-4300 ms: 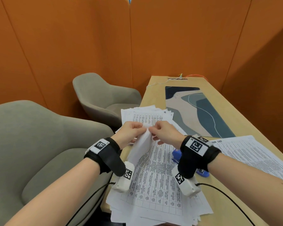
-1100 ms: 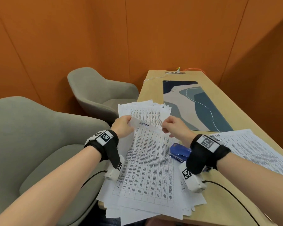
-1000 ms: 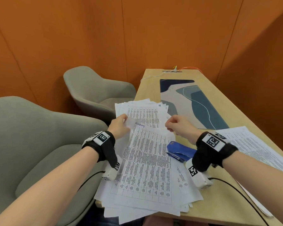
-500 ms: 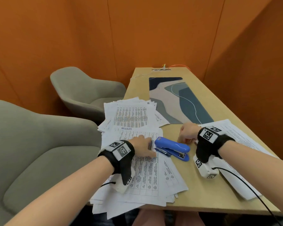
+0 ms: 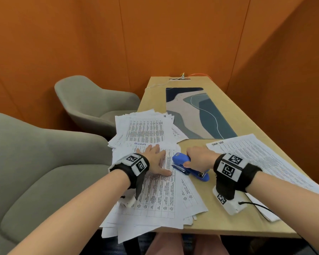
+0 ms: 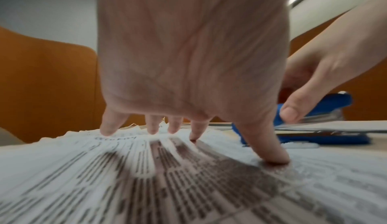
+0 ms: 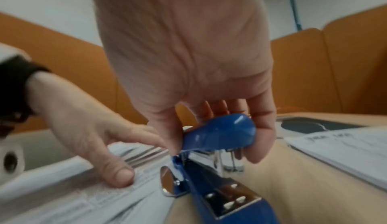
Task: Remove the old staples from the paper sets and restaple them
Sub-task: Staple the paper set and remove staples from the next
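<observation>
Step in hand: I judged this to be the start of the restapling — the pulling of the old staple seemed finished for this set, though no loose staple showed in my views.
Left hand: my left hand [image 5: 156, 160] lay flat on the top paper set [image 5: 155, 192], its fingers [image 6: 154, 127] spread and straight, the thumb tip pressing the sheet down.
Right hand: my right hand [image 5: 199, 159] was curled round the blue stapler [image 5: 181, 159] — thumb on one side of its raised top arm, the other fingers on the far side, as the right wrist view showed.
Where the stapler was: its base rested on the table [image 5: 219, 223], just beside the right edge of the paper set; its mouth stood open.
Where the papers were: the set lay on a loose pile at the near left part of the table; a second pile [image 5: 145, 127] lay behind it and another stack [image 5: 265, 162] to the right.
Next move: I thought the stapler should be lifted and its mouth slid over the top corner of the set, while the left hand kept the sheets aligned.
Change from half a second earlier: the right hand had come from beside the stapler onto it; the left hand had stayed on the paper.
</observation>
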`<state>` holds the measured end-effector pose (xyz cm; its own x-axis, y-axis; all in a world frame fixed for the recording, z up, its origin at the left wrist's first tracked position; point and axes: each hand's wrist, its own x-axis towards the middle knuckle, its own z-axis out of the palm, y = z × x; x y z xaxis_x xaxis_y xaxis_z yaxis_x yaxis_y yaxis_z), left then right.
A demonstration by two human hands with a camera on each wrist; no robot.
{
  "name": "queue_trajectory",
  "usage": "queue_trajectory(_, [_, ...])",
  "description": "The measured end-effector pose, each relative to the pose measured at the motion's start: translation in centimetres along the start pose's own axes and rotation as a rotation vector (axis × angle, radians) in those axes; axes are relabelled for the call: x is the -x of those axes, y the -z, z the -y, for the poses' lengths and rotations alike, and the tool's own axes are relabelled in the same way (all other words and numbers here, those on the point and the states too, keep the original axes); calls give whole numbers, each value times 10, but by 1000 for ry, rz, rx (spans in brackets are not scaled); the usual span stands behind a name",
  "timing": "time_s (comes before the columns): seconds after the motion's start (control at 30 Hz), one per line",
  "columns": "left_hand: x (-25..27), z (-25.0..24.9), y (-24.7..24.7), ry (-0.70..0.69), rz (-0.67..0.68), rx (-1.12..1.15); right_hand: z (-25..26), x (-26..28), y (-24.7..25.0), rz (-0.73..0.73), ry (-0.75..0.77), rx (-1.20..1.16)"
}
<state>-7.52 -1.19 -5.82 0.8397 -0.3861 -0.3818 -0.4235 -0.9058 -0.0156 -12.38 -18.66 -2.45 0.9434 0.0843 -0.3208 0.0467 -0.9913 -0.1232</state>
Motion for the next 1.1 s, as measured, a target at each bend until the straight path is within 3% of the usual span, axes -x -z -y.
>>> queue_trajectory(0.13, [-5,7,-2,-23,59,48,-9,2,9,-10,-86,-178])
queue_trajectory(0.3, [3,-9,4,-9,-61,4,-12,4,20,-110,-178,-544])
queue_trajectory(0.4, [-2,-3,12,-4,-116,79,-10,7,23,-147,-204,-630])
queue_trajectory(0.53, [-15,14,18,-19,-26,124,-19,13,31,-295,-242,-707])
queue_trajectory(0.63, [-22,20,21,-8,-31,150,-32,18,34,-363,-271,-758])
queue_trajectory(0.93, [-16,27,23,-44,-219,373,-37,22,25,-278,-322,-782])
queue_trajectory(1.03, [-5,25,11,3,-292,404,-20,23,17,-190,-263,-744])
queue_trajectory(1.1, [2,21,2,35,-321,303,-5,22,10,-151,-179,-670])
